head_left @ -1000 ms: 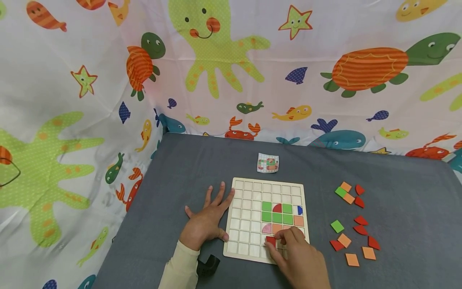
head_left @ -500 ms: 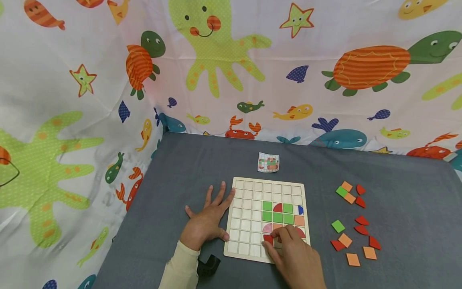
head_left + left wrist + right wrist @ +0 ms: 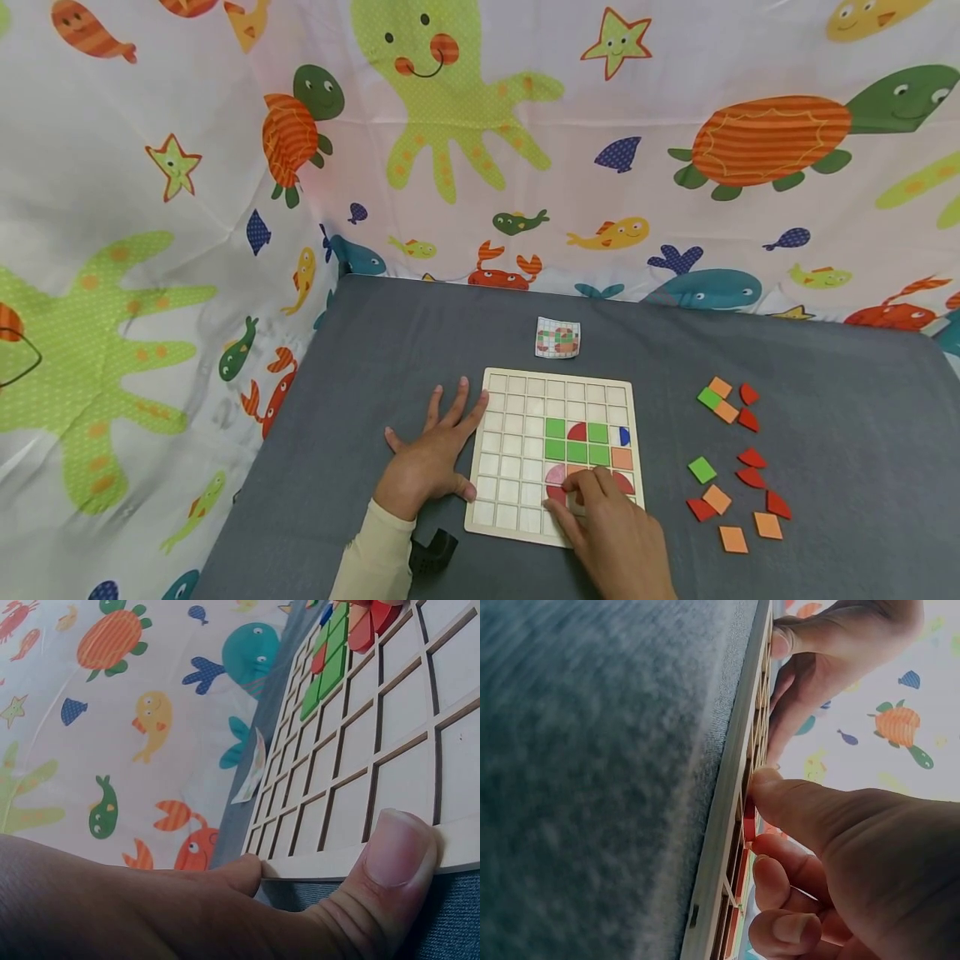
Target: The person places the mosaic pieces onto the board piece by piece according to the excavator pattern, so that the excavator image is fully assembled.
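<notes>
A pale wooden grid board [image 3: 512, 444] lies on the grey cloth. At its left edge my left hand [image 3: 426, 467] rests with spread fingers, thumb on the near part of the rim. My right hand [image 3: 618, 529] is over the lower right of the grid and pinches a red quarter-circle tile [image 3: 556, 492] between thumb and fingers. That tile sits at a cell just below a pink quarter-circle tile [image 3: 555, 473]. In the right wrist view the red tile [image 3: 749, 823] shows between thumb and fingertips, low against the board. Green tiles [image 3: 577, 452] fill several cells above; the hand hides some cells.
Loose orange, green and red tiles [image 3: 717, 500] lie scattered right of the board. A small printed pattern card [image 3: 558, 338] lies beyond its far edge. A black curved object [image 3: 432, 553] is beside the left wrist. A cloth with sea animals [image 3: 465, 108] hangs behind.
My right hand has shifted slightly left with the red tile, which has turned and now lies in line with the cell under the pink tile. My left hand has stayed in place.
</notes>
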Action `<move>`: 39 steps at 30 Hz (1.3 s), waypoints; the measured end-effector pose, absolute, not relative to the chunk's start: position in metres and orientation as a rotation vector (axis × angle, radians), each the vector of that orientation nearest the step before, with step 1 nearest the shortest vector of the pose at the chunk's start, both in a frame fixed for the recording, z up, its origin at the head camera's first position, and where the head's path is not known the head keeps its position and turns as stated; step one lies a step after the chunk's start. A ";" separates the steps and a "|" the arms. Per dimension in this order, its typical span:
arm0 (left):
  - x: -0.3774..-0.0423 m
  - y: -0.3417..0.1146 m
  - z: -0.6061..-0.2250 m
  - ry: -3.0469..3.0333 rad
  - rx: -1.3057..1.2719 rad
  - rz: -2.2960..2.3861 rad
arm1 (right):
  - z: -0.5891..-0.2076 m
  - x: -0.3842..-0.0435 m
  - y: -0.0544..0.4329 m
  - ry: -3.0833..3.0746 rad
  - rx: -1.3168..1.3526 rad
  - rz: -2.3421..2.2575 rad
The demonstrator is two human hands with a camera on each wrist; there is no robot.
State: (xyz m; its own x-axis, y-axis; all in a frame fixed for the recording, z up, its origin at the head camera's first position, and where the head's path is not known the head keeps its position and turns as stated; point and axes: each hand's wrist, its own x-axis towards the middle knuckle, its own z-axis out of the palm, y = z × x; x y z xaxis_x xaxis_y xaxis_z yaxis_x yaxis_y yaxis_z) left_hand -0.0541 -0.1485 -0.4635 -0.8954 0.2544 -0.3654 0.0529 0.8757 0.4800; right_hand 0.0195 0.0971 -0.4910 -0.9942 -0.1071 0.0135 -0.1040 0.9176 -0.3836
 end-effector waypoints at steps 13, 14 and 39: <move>-0.054 -0.149 -0.463 2.625 0.233 0.666 | -0.489 0.017 0.095 3.042 -0.168 -0.618; -0.054 -0.149 -0.463 2.625 0.233 0.667 | -0.490 0.017 0.094 3.044 -0.172 -0.620; -0.054 -0.148 -0.463 2.619 0.233 0.650 | -0.485 0.014 0.113 3.113 -0.103 -0.724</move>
State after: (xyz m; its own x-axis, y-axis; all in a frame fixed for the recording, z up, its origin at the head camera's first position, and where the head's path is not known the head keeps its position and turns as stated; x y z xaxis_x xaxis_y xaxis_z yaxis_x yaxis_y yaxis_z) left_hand -0.0544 -0.1483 -0.4627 -0.8937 0.2591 -0.3663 0.0578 0.8761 0.4787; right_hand 0.0137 0.1133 -0.4854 -0.9963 -0.0499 0.0695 -0.0755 0.8956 -0.4385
